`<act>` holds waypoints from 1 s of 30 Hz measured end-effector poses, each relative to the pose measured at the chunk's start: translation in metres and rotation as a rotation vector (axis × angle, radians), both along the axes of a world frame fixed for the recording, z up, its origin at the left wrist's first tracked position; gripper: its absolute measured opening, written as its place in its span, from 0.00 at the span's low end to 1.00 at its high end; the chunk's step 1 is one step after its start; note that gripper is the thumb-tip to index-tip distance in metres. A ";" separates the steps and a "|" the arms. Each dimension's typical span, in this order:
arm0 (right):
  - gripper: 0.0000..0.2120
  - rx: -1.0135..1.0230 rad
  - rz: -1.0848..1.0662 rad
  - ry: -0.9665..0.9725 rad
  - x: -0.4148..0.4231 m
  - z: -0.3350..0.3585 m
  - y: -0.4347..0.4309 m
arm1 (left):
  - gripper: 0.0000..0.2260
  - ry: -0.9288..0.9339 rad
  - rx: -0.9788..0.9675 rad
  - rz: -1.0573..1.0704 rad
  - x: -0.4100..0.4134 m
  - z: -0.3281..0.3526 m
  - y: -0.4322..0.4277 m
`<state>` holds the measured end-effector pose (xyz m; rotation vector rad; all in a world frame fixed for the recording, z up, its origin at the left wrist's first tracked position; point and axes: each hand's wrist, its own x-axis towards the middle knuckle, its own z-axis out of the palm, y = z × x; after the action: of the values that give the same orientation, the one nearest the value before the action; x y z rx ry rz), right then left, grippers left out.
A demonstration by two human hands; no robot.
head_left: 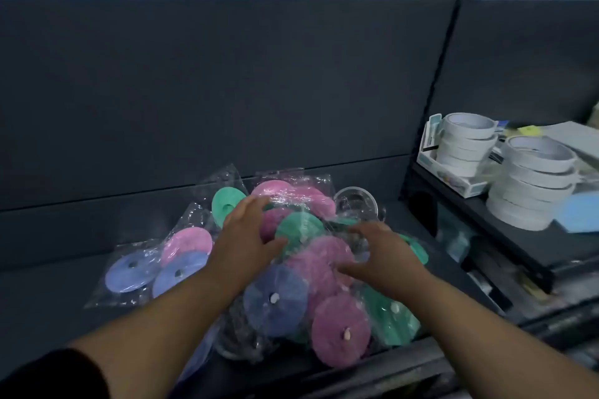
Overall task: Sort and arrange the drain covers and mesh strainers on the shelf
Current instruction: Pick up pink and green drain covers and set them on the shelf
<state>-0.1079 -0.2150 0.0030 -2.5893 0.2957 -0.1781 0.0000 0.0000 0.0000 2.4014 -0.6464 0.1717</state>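
A heap of round drain covers in clear plastic bags lies on the dark shelf (pixel 64 285): pink (pixel 340 330), green (pixel 299 227) and blue (pixel 275 300) discs. A separate bag at the left holds blue covers (pixel 131 272) and a pink one (pixel 188 243). A metal mesh strainer (pixel 356 202) in plastic sits at the heap's back right. My left hand (pixel 246 241) hovers over the heap's middle with fingers spread. My right hand (pixel 379 253) is spread above the heap's right side. Neither hand grips anything.
A dark back panel rises behind the shelf. To the right, past a dark divider (pixel 434 100), a lower shelf carries two stacks of white tape rolls (pixel 463 142), (pixel 531 185), a small white box (pixel 453 178) and a blue item (pixel 580 210).
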 end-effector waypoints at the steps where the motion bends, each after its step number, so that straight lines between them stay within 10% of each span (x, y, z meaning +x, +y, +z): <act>1: 0.37 0.021 0.014 -0.005 0.004 -0.003 -0.004 | 0.36 0.025 0.000 0.014 0.004 -0.002 -0.003; 7: 0.52 -0.181 0.112 -0.007 0.029 -0.023 0.001 | 0.48 0.129 0.058 -0.068 0.018 -0.005 -0.020; 13: 0.47 -0.235 0.091 0.055 0.047 -0.015 0.005 | 0.30 0.070 0.004 -0.047 0.031 0.001 -0.026; 17: 0.37 -0.094 0.056 -0.034 0.058 -0.005 0.007 | 0.08 0.074 -0.079 -0.038 0.044 0.006 -0.022; 22: 0.11 0.125 0.070 -0.058 0.069 0.020 0.012 | 0.14 0.108 -0.073 -0.067 0.055 0.011 -0.016; 30: 0.08 0.516 -0.062 -0.149 0.060 0.059 -0.007 | 0.12 0.100 -0.235 0.015 0.066 0.030 -0.011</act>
<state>-0.0476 -0.2218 0.0623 -2.0466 0.3197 -0.2753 0.0664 -0.0113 0.0298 2.1738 -0.5311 0.1253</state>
